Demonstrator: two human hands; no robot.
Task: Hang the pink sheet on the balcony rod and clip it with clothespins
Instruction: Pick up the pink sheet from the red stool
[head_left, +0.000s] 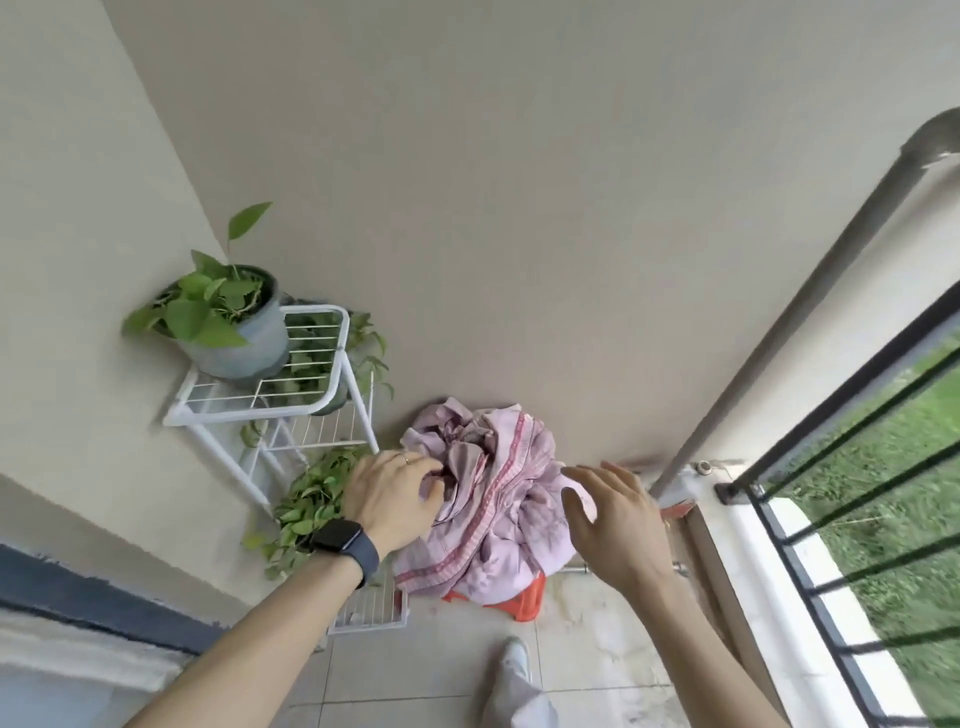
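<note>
The pink sheet (498, 499) lies crumpled in a heap on an orange stool (524, 603) against the far wall. My left hand (392, 493), with a dark watch on the wrist and a ring, has its fingers curled into the left side of the heap. Spread flat with fingers apart, my right hand (613, 519) hovers at the heap's right side, holding nothing. A grey metal rod (810, 291) runs diagonally from the upper right down to a bracket near the railing. No clothespins are in view.
A white wire plant stand (270, 400) with a potted green plant (228, 322) stands left of the sheet, with leafy plants below it. A black balcony railing (841, 467) with grass beyond lines the right side. My foot (514, 660) is on the tiled floor.
</note>
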